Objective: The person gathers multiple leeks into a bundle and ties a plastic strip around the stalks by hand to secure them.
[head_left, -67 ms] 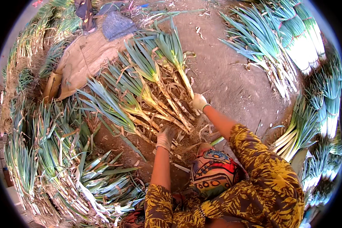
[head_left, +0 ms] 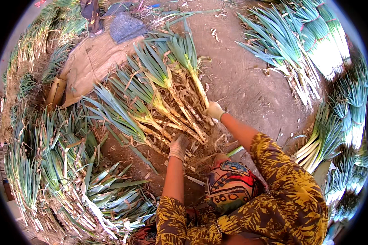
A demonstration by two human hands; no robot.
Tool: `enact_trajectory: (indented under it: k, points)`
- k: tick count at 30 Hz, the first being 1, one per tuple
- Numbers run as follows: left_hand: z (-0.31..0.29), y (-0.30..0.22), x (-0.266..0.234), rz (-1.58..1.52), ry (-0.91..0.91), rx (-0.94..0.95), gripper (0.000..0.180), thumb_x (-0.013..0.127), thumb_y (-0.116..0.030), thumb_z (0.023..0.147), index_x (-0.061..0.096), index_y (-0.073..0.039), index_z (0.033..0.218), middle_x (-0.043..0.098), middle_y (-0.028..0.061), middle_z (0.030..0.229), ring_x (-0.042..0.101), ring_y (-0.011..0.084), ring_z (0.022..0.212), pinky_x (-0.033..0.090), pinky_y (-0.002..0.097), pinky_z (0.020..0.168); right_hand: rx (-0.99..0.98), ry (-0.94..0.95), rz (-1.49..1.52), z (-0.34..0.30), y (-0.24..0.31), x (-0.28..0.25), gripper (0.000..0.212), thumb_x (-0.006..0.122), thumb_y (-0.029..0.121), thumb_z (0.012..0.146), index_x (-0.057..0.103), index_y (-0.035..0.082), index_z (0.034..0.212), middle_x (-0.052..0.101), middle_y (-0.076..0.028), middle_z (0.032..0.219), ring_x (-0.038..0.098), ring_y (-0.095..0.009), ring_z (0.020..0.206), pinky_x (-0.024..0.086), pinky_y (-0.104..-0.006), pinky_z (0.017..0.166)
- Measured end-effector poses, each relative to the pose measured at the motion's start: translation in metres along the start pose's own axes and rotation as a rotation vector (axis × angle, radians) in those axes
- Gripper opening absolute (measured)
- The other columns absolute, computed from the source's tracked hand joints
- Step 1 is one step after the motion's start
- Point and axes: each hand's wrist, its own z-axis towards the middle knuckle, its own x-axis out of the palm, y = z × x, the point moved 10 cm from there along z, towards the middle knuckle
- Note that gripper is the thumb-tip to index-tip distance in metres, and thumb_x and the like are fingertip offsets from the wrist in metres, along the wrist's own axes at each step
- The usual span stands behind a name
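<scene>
L hand (head_left: 178, 147) gloved, curled round root ends of leek bundle (head_left: 159, 98); R hand (head_left: 214, 110) gripped one stalk (head_left: 200, 92) at its edge, prob. to hold pile together on dirt ground (head_left: 249, 85).

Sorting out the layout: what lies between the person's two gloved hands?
In the head view, muddy leek stalks and their roots lie between the left hand and right hand.

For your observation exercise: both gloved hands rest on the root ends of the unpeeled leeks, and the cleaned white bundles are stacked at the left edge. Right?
Not quite. The head view shows the cleaned white bundles at the right edge. The left hand and right hand, both gloved, do rest on the unpeeled leeks' root ends.
</scene>
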Motion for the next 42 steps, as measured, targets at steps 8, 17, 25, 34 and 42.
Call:
enact_trajectory:
  k: [8, 17, 25, 34, 42]
  points:
    - [0.031, -0.001, 0.029, -0.138, 0.046, -0.084, 0.058, 0.046, -0.023, 0.102, 0.020, -0.012, 0.153, 0.010, 0.0081, 0.160, 0.009, 0.0295, 0.147, 0.016, 0.0465, 0.122, -0.033, 0.047, 0.603, -0.041, -0.014, 0.080, 0.066, 0.082, 0.009, 0.069, 0.053, -0.001, 0.127, 0.065, -0.011, 0.106, 0.058, -0.017, 0.093, 0.050, -0.0317, 0.083]
    - [-0.005, -0.031, 0.037, 0.380, 0.090, -0.123, 0.096, 0.051, -0.069, 0.086, 0.013, -0.016, 0.155, 0.004, 0.0163, 0.161, 0.007, 0.0347, 0.148, 0.015, 0.0511, 0.118, -0.069, 0.474, 0.893, -0.077, 0.026, 0.088, 0.056, 0.074, 0.034, 0.084, 0.059, 0.004, 0.129, 0.058, -0.013, 0.131, 0.053, -0.027, 0.119, 0.042, -0.0370, 0.101]
    - [-0.010, -0.027, 0.023, 0.408, 0.018, 0.063, 0.116, 0.083, -0.048, 0.068, 0.019, 0.006, 0.149, 0.029, 0.0273, 0.150, 0.036, 0.0371, 0.135, 0.035, 0.0455, 0.108, -0.243, 0.445, 0.624, -0.105, 0.083, 0.083, 0.036, 0.071, 0.029, 0.086, 0.065, 0.011, 0.117, 0.064, -0.014, 0.110, 0.056, -0.028, 0.103, 0.038, -0.0374, 0.101]
    - [-0.075, -0.043, 0.052, 0.219, 0.208, 0.291, 0.053, 0.075, -0.023, 0.082, 0.053, 0.000, 0.125, 0.063, 0.0110, 0.108, 0.063, 0.0223, 0.093, 0.056, 0.0396, 0.079, -0.248, 0.453, 1.067, -0.168, 0.089, -0.015, 0.045, 0.074, 0.007, 0.078, 0.052, 0.001, 0.117, 0.058, -0.002, 0.093, 0.058, -0.013, 0.087, 0.051, -0.0270, 0.077]
    - [-0.054, 0.019, 0.036, 0.534, 0.058, -0.084, 0.095, 0.062, -0.060, 0.085, 0.023, -0.004, 0.151, 0.017, 0.0222, 0.157, 0.018, 0.0368, 0.143, 0.024, 0.0524, 0.112, -0.197, 0.571, 1.124, -0.119, -0.011, 0.057, 0.030, 0.074, 0.014, 0.081, 0.068, -0.002, 0.106, 0.069, -0.008, 0.101, 0.064, -0.014, 0.096, 0.051, -0.0300, 0.089]
